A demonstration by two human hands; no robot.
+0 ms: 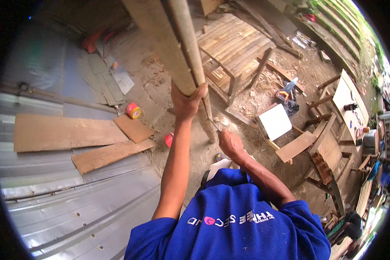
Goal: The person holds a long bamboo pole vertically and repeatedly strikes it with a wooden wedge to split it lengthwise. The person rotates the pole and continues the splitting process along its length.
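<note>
My left hand (187,103) is raised and grips the lower end of a thick wooden pole (160,39) that runs up out of the top of the view. A thinner bamboo stick (194,56) stands alongside it, reaching down to the dirt ground. My right hand (229,143) is closed on a thin metal tool, probably a blade (215,125), whose tip touches the bamboo stick low down. Pale shavings lie around that spot. My blue shirt fills the bottom of the view.
Wooden planks (69,132) lie on corrugated metal sheets (73,203) at left, with a red-and-yellow tape roll (134,111) nearby. A slatted bamboo panel (234,43), a white board (275,121), wooden frames and a table (346,95) stand at right.
</note>
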